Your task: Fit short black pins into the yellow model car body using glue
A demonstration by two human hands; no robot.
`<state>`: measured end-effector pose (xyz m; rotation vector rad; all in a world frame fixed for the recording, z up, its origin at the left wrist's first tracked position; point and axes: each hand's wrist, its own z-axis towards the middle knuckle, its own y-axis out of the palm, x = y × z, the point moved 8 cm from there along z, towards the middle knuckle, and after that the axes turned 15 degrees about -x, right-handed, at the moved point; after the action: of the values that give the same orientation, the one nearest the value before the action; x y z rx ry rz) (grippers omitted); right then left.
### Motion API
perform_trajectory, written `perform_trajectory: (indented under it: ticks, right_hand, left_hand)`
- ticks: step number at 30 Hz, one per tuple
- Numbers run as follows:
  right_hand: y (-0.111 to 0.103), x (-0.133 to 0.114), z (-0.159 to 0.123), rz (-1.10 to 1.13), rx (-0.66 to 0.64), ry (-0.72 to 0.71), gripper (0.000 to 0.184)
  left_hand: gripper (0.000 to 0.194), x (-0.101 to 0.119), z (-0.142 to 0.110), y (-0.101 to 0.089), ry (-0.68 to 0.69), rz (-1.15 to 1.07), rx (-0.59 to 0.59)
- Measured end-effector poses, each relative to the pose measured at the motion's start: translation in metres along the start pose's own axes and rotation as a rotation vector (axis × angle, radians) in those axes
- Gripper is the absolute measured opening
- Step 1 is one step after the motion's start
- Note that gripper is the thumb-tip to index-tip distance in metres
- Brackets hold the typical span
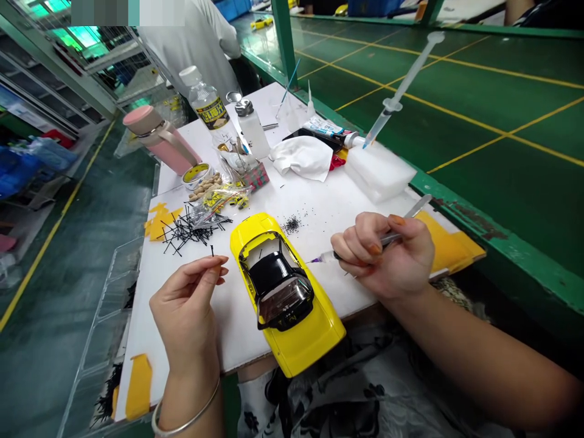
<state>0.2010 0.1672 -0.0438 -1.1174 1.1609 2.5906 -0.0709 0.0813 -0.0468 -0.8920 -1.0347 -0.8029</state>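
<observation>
My left hand point(194, 292) pinches a small black pin-like part point(212, 250) upright between thumb and fingertips, left of the car. A yellow model car body point(303, 344) with a black roof and a windshield lies at the table's near edge, pointing toward me. On its right, my right hand point(387, 252) is closed around a syringe point(326, 257) whose purple tip points at the car's side. A slim metal tool point(420, 205) also sticks out of that hand; its kind is mostly hidden. Black specks point(292, 225) lie scattered beyond the car.
Thin black sprues point(191, 228) lie at left beside a plastic bag of yellow parts point(228, 198). Behind stand a pink flask point(162, 143), a plastic bottle point(210, 109) and a pump bottle point(253, 131). Another syringe point(387, 106) stands tilted at a white foam block point(381, 173). A person point(187, 42) is beyond.
</observation>
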Motion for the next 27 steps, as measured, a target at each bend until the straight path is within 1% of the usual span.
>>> perform_trajectory:
  ticks: [7,12,17,20,23,25,27]
  right_hand:
    - [0.001,0.004,0.001,0.035,-0.080,-0.017,0.041]
    - [0.002,0.002,0.002,0.034,-0.084,-0.033,0.042]
    - [-0.005,-0.010,0.001,0.014,-0.045,-0.062,0.042]
    - [-0.013,-0.022,-0.004,-0.018,0.004,-0.096,0.041]
    - [-0.021,-0.040,-0.012,-0.095,0.063,-0.136,0.041]
    - [-0.026,-0.059,-0.019,-0.212,0.124,-0.182,0.041]
    - [-0.031,-0.088,-0.026,-0.393,0.216,-0.299,0.041]
  left_hand:
    - [0.010,-0.002,0.000,-0.001,-0.008,0.003,0.032]
    - [0.012,-0.003,0.000,-0.002,-0.019,-0.004,0.038]
    - [0.014,-0.005,-0.001,-0.003,-0.037,-0.004,0.049]
    - [0.016,-0.006,0.000,-0.003,-0.054,0.001,0.051]
    - [0.016,-0.007,0.000,-0.003,-0.057,0.002,0.053]
    - [0.017,-0.007,0.001,-0.003,-0.053,0.003,0.057]
    - [0.017,-0.008,0.001,-0.003,-0.061,0.006,0.065]
